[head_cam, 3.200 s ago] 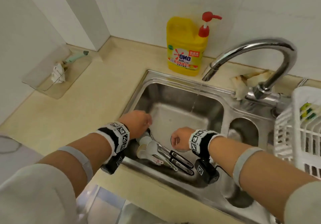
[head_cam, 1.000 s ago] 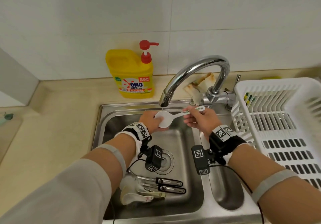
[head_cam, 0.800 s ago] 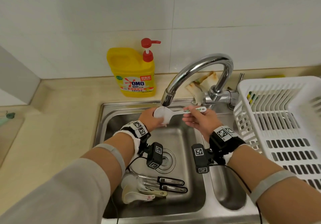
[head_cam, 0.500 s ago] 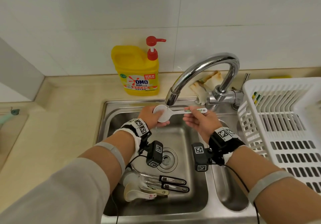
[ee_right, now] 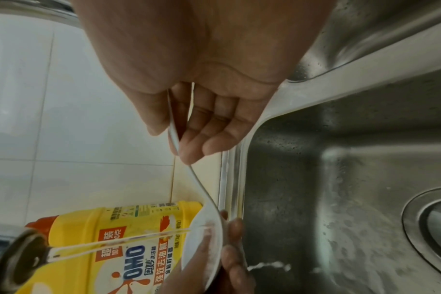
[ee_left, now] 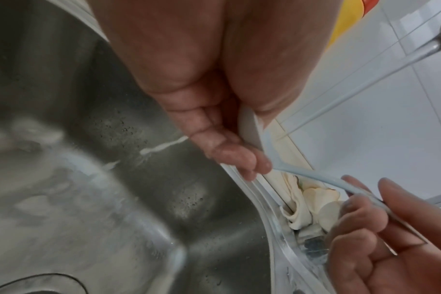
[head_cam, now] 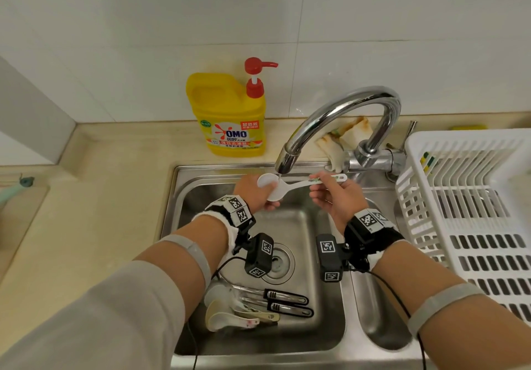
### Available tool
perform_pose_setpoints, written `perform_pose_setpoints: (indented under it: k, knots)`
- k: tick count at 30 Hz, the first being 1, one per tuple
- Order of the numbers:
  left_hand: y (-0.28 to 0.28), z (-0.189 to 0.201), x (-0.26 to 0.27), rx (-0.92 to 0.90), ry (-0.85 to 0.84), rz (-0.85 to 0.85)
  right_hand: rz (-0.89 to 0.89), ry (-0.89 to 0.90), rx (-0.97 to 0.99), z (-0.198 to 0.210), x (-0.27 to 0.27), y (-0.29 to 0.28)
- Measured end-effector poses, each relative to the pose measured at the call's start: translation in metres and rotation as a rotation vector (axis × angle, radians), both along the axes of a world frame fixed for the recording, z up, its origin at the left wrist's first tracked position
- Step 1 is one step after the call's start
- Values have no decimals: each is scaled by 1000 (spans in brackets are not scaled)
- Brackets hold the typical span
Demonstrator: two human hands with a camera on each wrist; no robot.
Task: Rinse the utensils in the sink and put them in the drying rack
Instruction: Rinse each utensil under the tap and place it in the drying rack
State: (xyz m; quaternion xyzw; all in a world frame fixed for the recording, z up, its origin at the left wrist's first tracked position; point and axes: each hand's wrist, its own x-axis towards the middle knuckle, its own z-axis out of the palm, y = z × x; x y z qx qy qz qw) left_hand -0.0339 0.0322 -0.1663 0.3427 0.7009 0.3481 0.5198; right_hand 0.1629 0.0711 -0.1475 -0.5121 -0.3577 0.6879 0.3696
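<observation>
1. Rinsing a white spoon [head_cam: 275,188] under the faucet [head_cam: 339,116], over the sink [head_cam: 313,306]; thin stream of water [ee_right: 118,241] landing in the bowl.
2. Pinching the handle with the right hand [head_cam: 334,200], thumb and fingers curled round it near the far end.
3. Cupping the bowl with the left hand [head_cam: 253,195], fingers [ee_left: 229,153] curled under its rim, apparently rubbing the surface.
4. Probably best keeping the bowl directly beneath the spout and tilting it, so water is running off into the basin rather than splashing onto the counter.
5. Likely worth turning the spoon over for the back and the handle before carrying it to the white drying rack [head_cam: 471,206] at the right.
6. Looking smooth, white and glossy, with a small coloured print along the handle; long thin handle, round shallow bowl.
7. Still waiting at the near end of the basin: other utensils [head_cam: 258,306], some white spoons, some with black handles.
</observation>
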Motion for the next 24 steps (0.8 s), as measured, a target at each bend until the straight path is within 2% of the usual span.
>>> perform_pose_setpoints:
  k: [3,7,10,13,20,24]
  knots:
    - [2,-3,2,44,29,-39,19,-51,26,-2,1,2]
    - [4,-6,2,-13,176,-88,40,-121,110,-1,3,4]
    - [5,-11,-2,-36,184,-74,51,-136,157,4,2,3]
    - [3,-16,-1,-38,129,-63,62,-134,178,9,-1,0]
    - [6,-1,8,37,284,-259,70,-104,158,12,-5,2]
    - [5,-2,6,93,325,-237,81,-84,136,10,-3,2]
